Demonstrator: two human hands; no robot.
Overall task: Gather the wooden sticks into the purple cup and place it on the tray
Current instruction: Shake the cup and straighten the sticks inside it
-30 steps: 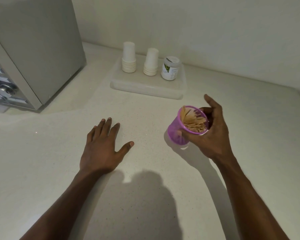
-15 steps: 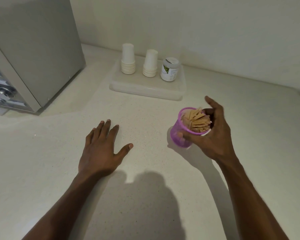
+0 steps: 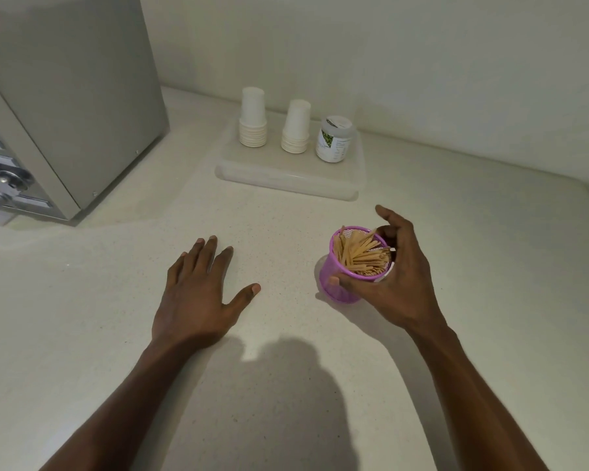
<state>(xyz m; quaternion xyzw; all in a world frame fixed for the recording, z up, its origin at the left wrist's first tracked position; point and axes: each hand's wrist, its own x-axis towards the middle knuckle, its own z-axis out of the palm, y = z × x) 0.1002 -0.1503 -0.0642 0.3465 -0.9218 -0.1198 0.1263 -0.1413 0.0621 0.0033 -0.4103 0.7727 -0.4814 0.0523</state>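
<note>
A purple mesh cup [image 3: 337, 280] stands upright on the white counter, right of centre. Several wooden sticks [image 3: 361, 254] fill it and lean toward its right rim. My right hand [image 3: 398, 277] grips the cup from the right, thumb on its near side and fingers curled round the far rim. My left hand [image 3: 198, 294] rests flat on the counter to the left, fingers spread, holding nothing. The white tray [image 3: 286, 180] lies at the back against the wall, well beyond the cup.
On the tray stand two stacks of white paper cups [image 3: 252, 119] [image 3: 296, 127] and a white jar with a green label [image 3: 334, 139]. A grey metal appliance [image 3: 68, 103] fills the back left. The counter's corner curves at the far right.
The purple cup has been tipped from a leftward tilt to upright in my right hand, and the sticks have settled inside. My left hand stays flat on the counter.
</note>
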